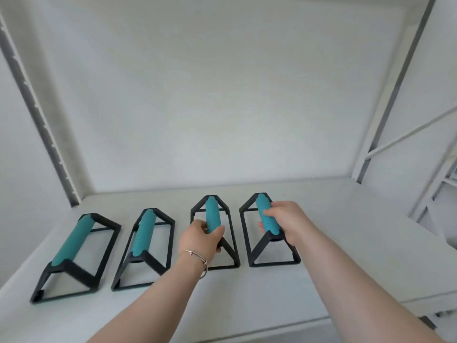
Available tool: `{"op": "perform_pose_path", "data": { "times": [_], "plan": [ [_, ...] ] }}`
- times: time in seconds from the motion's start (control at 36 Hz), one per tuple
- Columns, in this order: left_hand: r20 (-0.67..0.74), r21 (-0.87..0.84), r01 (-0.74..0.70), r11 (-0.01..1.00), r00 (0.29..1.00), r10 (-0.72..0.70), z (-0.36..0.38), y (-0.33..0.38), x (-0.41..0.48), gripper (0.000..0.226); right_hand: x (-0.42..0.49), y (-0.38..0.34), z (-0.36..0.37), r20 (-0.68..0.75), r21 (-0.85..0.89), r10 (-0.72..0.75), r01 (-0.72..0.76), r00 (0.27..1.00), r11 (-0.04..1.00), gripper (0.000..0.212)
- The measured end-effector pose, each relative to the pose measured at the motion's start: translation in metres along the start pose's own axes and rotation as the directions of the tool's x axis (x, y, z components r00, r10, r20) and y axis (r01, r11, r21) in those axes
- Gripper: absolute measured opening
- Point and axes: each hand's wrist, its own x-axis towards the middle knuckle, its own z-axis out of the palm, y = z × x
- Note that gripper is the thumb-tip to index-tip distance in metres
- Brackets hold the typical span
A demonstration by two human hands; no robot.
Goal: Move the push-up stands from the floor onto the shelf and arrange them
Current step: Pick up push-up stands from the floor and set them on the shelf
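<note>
Several push-up stands with black frames and teal grips stand in a row on the white shelf (321, 243). The far-left stand (74, 241) and the stand beside it (144, 233) rest untouched. My left hand (201, 240) is closed around the near end of the third stand's teal grip (212, 214). My right hand (284, 222) wraps the near half of the rightmost stand's grip (263, 206). Both held stands sit with their bases on the shelf surface. A thin bracelet (197, 258) circles my left wrist.
A white back wall (222, 95) closes the shelf behind the stands. Grey metal uprights rise at the left (37, 107) and right (395, 82). Another white rack with a diagonal brace (420, 129) stands to the right. The shelf's front edge (296, 325) runs below my forearms.
</note>
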Motion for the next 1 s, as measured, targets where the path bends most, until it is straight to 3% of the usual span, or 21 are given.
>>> {"op": "perform_pose_path", "data": {
  "times": [0.17,0.36,0.42,0.44,0.53,0.67,0.78,0.92,1.0],
  "plan": [
    [0.029,-0.011,0.036,0.999,0.999,-0.036,0.004,-0.011,0.023,0.023,0.027,0.004,0.006,-0.008,-0.015,0.057,-0.057,0.998,0.998,0.031],
    [0.007,0.024,0.047,0.999,0.999,-0.047,0.007,-0.014,0.027,0.027,0.030,0.014,0.001,0.007,-0.059,0.081,-0.080,0.997,0.995,0.013],
    [-0.017,0.084,0.046,0.995,0.999,-0.045,0.008,-0.013,0.025,0.035,0.029,0.018,-0.002,-0.004,-0.140,0.042,-0.042,0.999,0.989,0.011],
    [-0.041,0.129,0.038,0.991,0.999,-0.033,0.008,-0.012,0.023,0.041,0.028,0.019,-0.003,-0.023,-0.209,0.008,-0.012,1.000,0.978,0.020],
    [-0.107,0.308,-0.041,0.951,0.991,0.077,0.015,-0.009,0.008,0.060,0.019,0.021,-0.007,-0.045,-0.366,-0.113,0.089,0.993,0.926,0.042],
    [-0.080,0.598,-0.248,0.762,0.928,0.364,0.041,-0.002,-0.031,0.067,-0.002,0.033,-0.030,-0.035,-0.467,-0.261,0.215,0.965,0.858,0.057],
    [-0.026,0.730,-0.267,0.629,0.909,0.415,0.066,0.005,-0.063,0.069,-0.027,0.053,-0.059,0.004,-0.614,-0.374,0.298,0.927,0.731,0.064],
    [0.011,0.811,-0.289,0.509,0.877,0.480,0.105,0.017,-0.111,0.072,-0.068,0.090,-0.114,0.135,-0.830,-0.600,0.421,0.788,0.366,0.065],
    [0.051,0.816,-0.329,0.476,0.861,0.507,0.133,0.021,-0.144,0.072,-0.092,0.114,-0.148,0.191,-0.872,-0.670,0.438,0.718,0.221,0.064]
  ]
}}
